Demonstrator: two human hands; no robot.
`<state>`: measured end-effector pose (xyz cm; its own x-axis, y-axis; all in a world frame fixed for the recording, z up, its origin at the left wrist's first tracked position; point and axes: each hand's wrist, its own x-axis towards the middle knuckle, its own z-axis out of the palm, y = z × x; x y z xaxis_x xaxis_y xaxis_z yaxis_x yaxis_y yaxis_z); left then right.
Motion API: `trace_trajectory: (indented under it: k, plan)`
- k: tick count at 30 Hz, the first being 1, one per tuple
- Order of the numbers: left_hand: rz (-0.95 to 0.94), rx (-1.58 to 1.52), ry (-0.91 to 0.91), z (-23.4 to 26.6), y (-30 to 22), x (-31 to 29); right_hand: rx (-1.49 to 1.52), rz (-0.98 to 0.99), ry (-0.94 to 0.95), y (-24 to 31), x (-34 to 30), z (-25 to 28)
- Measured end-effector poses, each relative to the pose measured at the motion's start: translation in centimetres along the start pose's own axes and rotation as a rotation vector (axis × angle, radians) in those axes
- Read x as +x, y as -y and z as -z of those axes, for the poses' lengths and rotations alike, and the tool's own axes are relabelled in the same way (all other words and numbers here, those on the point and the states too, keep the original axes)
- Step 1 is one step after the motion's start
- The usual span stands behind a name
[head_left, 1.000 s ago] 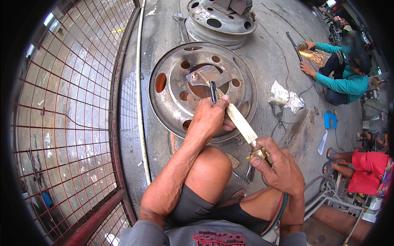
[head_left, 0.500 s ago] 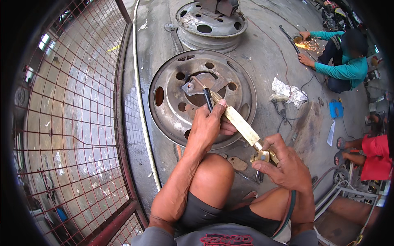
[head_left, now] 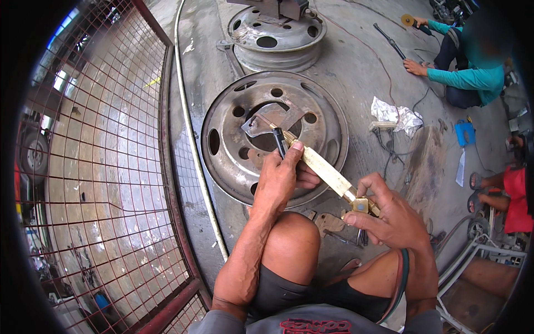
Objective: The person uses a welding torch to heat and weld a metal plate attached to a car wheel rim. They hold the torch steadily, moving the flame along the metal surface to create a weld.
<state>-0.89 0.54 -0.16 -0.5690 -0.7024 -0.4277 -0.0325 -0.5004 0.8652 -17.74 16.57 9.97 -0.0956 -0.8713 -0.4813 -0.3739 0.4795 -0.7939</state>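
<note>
My left hand point(head_left: 280, 177) is closed round the front of a brass gas torch point(head_left: 328, 170) with a pale, worn handle. The same hand also holds a short black cylinder point(head_left: 279, 141) upright beside the torch's neck; its kind I cannot make out. At the rear end of the torch, my right hand point(head_left: 392, 214) grips the valve end, thumb and forefinger at a brass knob point(head_left: 360, 205). The torch's front lies over a rusty steel wheel rim point(head_left: 228, 161) flat on the floor. A cut metal plate point(head_left: 257, 127) lies across the rim's centre hole.
A second wheel rim point(head_left: 278, 58) carries a vise-like block, with a wrench point(head_left: 231, 58) beside it. Red mesh fencing point(head_left: 111, 167) runs along the left. To the right, a person in teal point(head_left: 473, 80) holds a grinder point(head_left: 410, 21) and a dark bar point(head_left: 389, 40). A hose point(head_left: 404, 273) passes my right forearm.
The person in teal has lifted the grinder away from the bar, and the sparks are gone. My hands keep their hold on the torch, while the view has shifted slightly.
</note>
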Motion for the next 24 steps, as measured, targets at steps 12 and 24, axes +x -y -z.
trace_trajectory:
  k: [12, 24]
  plan:
    - [-0.017, 0.054, -0.066, -1.1, 0.0, -0.3, 0.0, 0.021, 0.043, -0.9, -0.3, 0.5]
    - [-0.172, 0.139, -0.034, -2.7, -0.6, -1.9, 0.856, 0.314, -0.087, -3.1, -1.7, 1.2]
